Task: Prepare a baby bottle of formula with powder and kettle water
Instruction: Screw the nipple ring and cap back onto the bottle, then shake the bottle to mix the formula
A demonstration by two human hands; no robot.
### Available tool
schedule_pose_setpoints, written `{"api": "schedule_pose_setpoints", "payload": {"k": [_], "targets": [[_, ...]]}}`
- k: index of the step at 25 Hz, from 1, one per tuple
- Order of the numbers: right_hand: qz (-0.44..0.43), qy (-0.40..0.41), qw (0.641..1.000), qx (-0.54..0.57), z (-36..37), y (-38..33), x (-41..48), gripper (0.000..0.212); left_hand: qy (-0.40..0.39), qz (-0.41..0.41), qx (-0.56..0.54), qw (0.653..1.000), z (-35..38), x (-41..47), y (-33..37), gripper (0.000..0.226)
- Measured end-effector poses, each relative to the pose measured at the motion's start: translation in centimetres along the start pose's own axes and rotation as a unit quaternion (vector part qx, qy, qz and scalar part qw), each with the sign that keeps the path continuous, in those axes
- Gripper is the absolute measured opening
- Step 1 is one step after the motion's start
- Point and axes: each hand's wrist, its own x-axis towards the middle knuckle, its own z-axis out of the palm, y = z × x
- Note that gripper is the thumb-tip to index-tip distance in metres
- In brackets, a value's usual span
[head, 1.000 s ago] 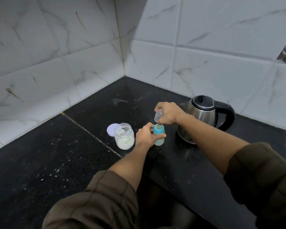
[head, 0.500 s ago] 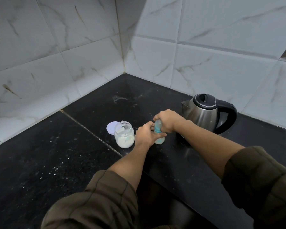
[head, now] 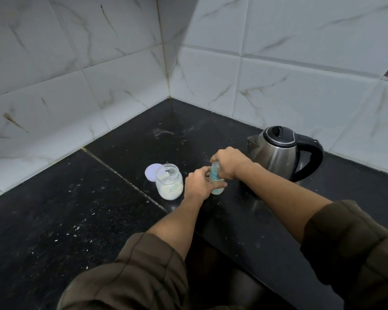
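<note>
the baby bottle [head: 217, 185] is stood upright on the black counter [head: 54, 220], near the middle of the view, and is gripped from both sides. the left hand [head: 198, 183] is wrapped around its body from nine o'clock; the right hand [head: 230, 163] is closed over its cap from above, at about one o'clock. the bottle is seen as small and clear, with a blue collar and a pale base. an open jar [head: 169, 184] of white powder is set just beside the left hand at nine o'clock, its lid [head: 151, 172] laid flat behind it. a steel kettle [head: 282, 153] is placed at two o'clock, near the right wrist.
</note>
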Motion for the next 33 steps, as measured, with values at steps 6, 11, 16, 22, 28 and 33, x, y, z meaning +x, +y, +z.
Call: {"api": "schedule_pose_setpoints", "payload": {"k": [6, 11, 16, 22, 28, 33], "targets": [[-0.001, 0.005, 1.0, -0.02, 0.0, 0.1, 0.1, 0.056, 0.009, -0.013, -0.006, 1.0, 0.0, 0.6, -0.2, 0.057], [-0.002, 0.034, 0.999, -0.016, 1.4, 0.6, -0.4, 0.06, 0.011, -0.007, 0.002, 1.0, 0.3, 0.5, -0.4, 0.061], [-0.019, -0.001, 0.994, 0.106, 3.4, 1.8, -1.5, 0.099, 0.013, 0.012, 0.033, 0.999, -0.5, 0.5, 0.3, 0.045], [-0.017, 0.084, 0.969, 0.231, 4.7, 1.6, -2.6, 0.127, 0.042, 0.027, 0.03, 0.998, -2.3, 0.6, 2.4, 0.04], [-0.048, 0.189, 0.949, 0.247, 2.2, 0.6, -1.3, 0.116, 0.077, 0.09, 0.021, 0.993, -5.3, 1.1, 4.6, 0.047], [0.022, 0.319, 0.832, 0.454, -2.5, 1.2, -0.4, 0.103, 0.136, 0.047, -0.085, 0.986, -7.5, 2.1, 5.1, 0.061]]}}
